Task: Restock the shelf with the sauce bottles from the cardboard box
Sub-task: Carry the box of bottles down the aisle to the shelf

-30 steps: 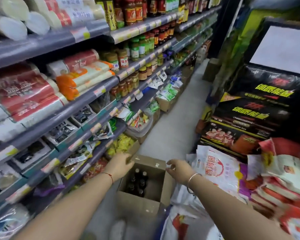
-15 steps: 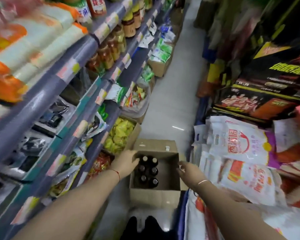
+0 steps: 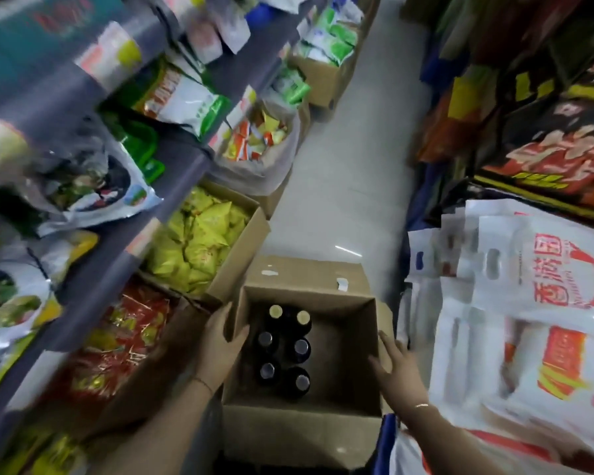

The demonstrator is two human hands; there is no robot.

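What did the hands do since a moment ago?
The view tipped down toward the cardboard box. The left hand and right hand stayed on its side walls, open. All six sauce bottles stayed inside, none taken out.

The cardboard box (image 3: 302, 430) stood open at the top, its right half bare down to the floor of the box, leaving a hand free entry there. Six sauce bottles (image 3: 283, 351) filled the left half in two rows. The left hand (image 3: 220, 344) lay over the wall at nine o'clock, the right hand (image 3: 396, 366) against the wall at three. White bags (image 3: 515, 320) crowded three o'clock; a box of yellow packets (image 3: 199, 245) pressed at ten. The aisle floor (image 3: 350, 186) ran clear at twelve.
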